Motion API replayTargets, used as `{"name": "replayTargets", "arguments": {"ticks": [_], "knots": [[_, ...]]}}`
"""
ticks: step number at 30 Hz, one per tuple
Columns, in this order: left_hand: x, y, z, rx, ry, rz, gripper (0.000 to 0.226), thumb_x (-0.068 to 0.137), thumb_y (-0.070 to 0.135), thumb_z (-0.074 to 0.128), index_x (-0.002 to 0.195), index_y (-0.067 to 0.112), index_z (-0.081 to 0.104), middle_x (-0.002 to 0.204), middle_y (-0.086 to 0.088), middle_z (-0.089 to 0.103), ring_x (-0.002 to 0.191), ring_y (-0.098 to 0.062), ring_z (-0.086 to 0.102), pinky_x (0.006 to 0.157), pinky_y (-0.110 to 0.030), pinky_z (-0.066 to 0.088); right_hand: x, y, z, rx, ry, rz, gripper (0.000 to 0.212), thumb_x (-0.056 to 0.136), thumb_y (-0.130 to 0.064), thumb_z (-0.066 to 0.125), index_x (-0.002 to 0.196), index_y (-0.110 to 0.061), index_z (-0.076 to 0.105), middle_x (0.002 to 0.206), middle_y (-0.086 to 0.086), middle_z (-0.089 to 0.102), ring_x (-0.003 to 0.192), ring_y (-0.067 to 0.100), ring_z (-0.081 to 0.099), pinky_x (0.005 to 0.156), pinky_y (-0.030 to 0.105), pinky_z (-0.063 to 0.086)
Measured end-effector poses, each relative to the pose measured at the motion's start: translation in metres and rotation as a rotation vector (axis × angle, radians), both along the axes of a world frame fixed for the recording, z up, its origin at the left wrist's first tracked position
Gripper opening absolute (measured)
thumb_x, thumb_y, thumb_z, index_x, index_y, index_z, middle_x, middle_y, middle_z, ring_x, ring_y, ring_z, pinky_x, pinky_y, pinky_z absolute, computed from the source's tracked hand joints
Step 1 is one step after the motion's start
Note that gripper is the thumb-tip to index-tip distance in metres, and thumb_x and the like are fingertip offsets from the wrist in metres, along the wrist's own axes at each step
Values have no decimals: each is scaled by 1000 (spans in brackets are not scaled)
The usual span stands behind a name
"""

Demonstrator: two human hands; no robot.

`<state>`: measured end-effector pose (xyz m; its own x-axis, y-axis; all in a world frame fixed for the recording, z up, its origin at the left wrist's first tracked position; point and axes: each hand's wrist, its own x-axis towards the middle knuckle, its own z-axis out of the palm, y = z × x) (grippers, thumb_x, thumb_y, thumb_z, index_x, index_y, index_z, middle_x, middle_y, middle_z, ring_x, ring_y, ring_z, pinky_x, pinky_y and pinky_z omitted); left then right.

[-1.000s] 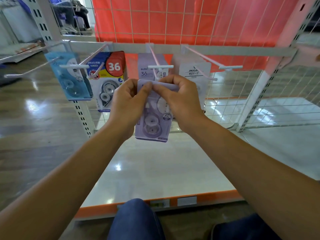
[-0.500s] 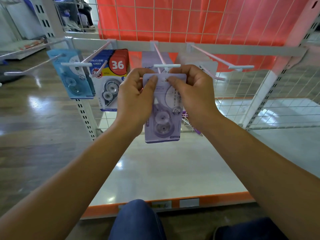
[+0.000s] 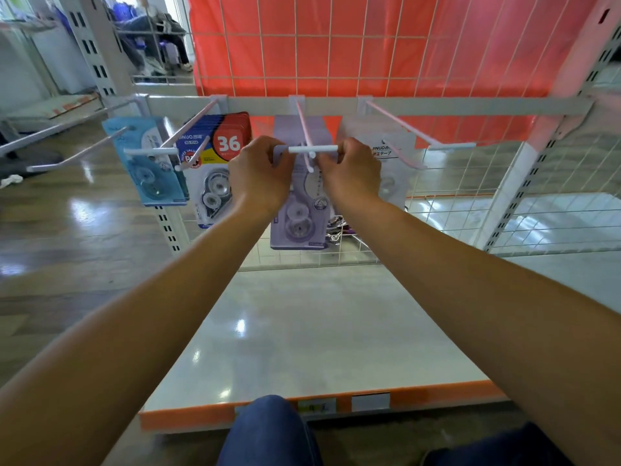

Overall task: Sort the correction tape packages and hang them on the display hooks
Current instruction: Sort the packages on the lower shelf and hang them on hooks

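Observation:
I hold a purple correction tape package [image 3: 299, 220] by its top corners, my left hand [image 3: 260, 173] pinching the left corner and my right hand [image 3: 349, 173] the right one. Its top edge is at the tip of the middle display hook [image 3: 311, 151], right behind the white crossbar. Another purple package [image 3: 285, 132] hangs further back on that hook. On neighbouring hooks hang a blue package [image 3: 148, 163], a stack of packages marked 36 [image 3: 215, 166] and a white package [image 3: 393, 163].
A white shelf base [image 3: 302, 331] with an orange front edge lies below my arms. A red wire grid panel [image 3: 369, 45] backs the hooks. Small purple items [image 3: 337, 230] lie by the grid behind the held package. My knees are at the bottom.
Both hands have lifted the purple package up and forward, from below the hook's crossbar to the tip of the middle hook.

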<state>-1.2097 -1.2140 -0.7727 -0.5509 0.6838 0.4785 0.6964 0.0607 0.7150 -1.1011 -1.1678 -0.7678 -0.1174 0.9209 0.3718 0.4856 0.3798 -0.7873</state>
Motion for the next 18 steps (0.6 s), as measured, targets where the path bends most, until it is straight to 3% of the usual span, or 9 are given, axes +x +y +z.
{"name": "replayTargets", "arguments": {"ticks": [4, 8, 12, 15, 18], "knots": [[-7, 10, 8, -58, 155, 68, 20, 92, 29, 56, 103, 14, 64, 103, -8, 64, 93, -26, 59, 65, -28, 32, -7, 10, 7, 48, -169, -36, 28, 93, -29, 55, 114, -11, 58, 111, 7, 65, 99, 25, 58, 68, 28, 34], [0, 5, 9, -60, 264, 107, 27, 90, 26, 60, 114, 16, 58, 116, -10, 58, 103, -31, 55, 70, -37, 46, 0, 0, 3, 222, -302, 21, 32, 93, -23, 55, 122, -10, 52, 119, 12, 55, 109, 30, 50, 80, 33, 38], [6, -9, 2, -30, 466, 54, 37, 89, 27, 61, 122, 14, 52, 124, -12, 52, 115, -34, 45, 85, -44, 47, 14, -8, -9, 361, -511, 30, 46, 89, -17, 53, 133, -10, 43, 138, 12, 44, 125, 31, 40, 96, 39, 39], [11, -14, 2, -16, 565, 13, 41, 87, 23, 61, 125, 12, 51, 126, -12, 52, 119, -33, 44, 92, -44, 43, 27, -13, -11, 363, -533, 96, 64, 86, -16, 58, 144, -11, 31, 155, 12, 24, 141, 29, 24, 111, 43, 28], [15, -10, 3, -7, 592, 9, 39, 87, 20, 59, 124, 11, 52, 126, -11, 55, 121, -33, 45, 95, -45, 42, 40, -15, -11, 351, -589, 159, 70, 89, -18, 56, 149, -13, 20, 159, 10, 10, 146, 27, 10, 116, 40, 16]]}}
